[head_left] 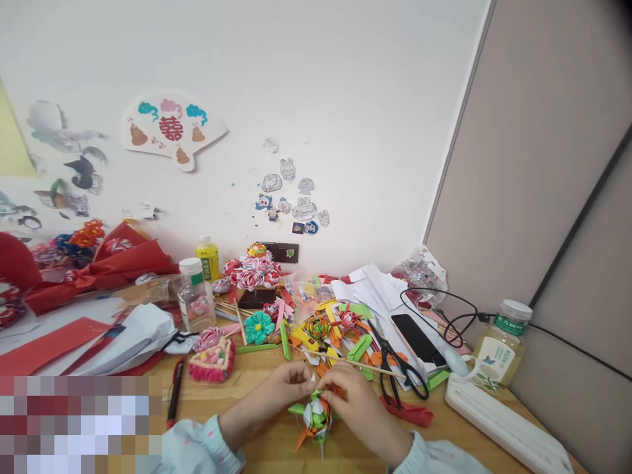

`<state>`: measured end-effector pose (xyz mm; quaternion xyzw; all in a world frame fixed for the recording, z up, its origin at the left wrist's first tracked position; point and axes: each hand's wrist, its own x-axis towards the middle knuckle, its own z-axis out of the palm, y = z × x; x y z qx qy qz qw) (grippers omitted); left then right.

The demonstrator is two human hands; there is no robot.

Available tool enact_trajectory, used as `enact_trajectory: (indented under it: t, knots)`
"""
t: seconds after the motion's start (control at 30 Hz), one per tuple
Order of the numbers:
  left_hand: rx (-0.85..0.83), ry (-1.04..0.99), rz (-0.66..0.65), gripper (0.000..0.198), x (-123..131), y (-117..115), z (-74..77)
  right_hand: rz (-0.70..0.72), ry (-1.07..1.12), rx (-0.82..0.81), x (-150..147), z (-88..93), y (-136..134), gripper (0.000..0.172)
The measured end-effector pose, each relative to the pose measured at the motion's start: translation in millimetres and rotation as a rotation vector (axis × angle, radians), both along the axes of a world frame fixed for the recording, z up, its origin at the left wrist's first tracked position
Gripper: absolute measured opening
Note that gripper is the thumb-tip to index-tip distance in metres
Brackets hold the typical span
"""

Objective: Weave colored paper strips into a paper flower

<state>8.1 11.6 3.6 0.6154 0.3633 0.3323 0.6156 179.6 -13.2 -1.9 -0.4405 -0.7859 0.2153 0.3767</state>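
A folded paper flower in green, white and orange is between my hands near the table's front edge. My left hand pinches its upper edge from the left. From the right, my right hand has its fingertips closed on the top of the same flower, close to the left ones. The exact spot under the fingertips is partly hidden. Just beyond my hands lie a thin wooden stick and loose folded strips of green, orange and yellow paper. Another paper flower rests among them.
To the right are black-handled scissors, a phone, a white power strip and a bottle. On the left lie a triangular pink box, a red-and-black pen, a jar and red paper.
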Motion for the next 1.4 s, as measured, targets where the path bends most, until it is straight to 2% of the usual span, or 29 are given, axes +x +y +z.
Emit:
enact_trajectory:
  t: [0.23,0.3,0.4,0.6,0.77,0.93,1.13,1.27,1.4]
  knots:
    - [0.153,0.148,0.094,0.045,5.6,6.9,-0.2,0.104,-0.033,0.181,1.9,1.3,-1.4,0.017]
    - [0.175,0.156,0.113,0.044,6.4,8.7,-1.4,0.137,-0.017,0.172,3.9,2.7,-1.9,0.018]
    - [0.197,0.154,0.129,0.043,7.7,8.5,-1.6,0.111,0.036,0.095,5.1,3.0,-2.5,0.026]
    - [0.198,0.129,0.151,0.043,10.6,5.2,-1.9,0.064,0.147,0.036,-1.1,-7.7,0.2,0.04]
    - [0.206,0.123,0.209,0.041,10.3,6.5,-7.2,0.098,0.108,0.078,-2.7,-3.6,-2.4,0.043]
    - [0.196,0.132,0.248,0.036,10.0,5.7,-7.0,0.115,0.017,0.179,-1.6,5.1,-6.7,0.038]
    - [0.177,0.106,0.252,0.026,9.8,5.5,-2.5,0.089,0.054,0.107,-5.2,-3.0,-6.7,0.044]
    - [0.171,0.093,0.276,0.023,10.0,6.7,-5.3,0.11,0.075,0.128,-5.6,-6.7,-6.2,0.047]
    - [0.173,0.087,0.315,0.023,10.8,6.2,-8.2,0.125,0.051,0.185,-4.5,-2.7,-7.6,0.048]
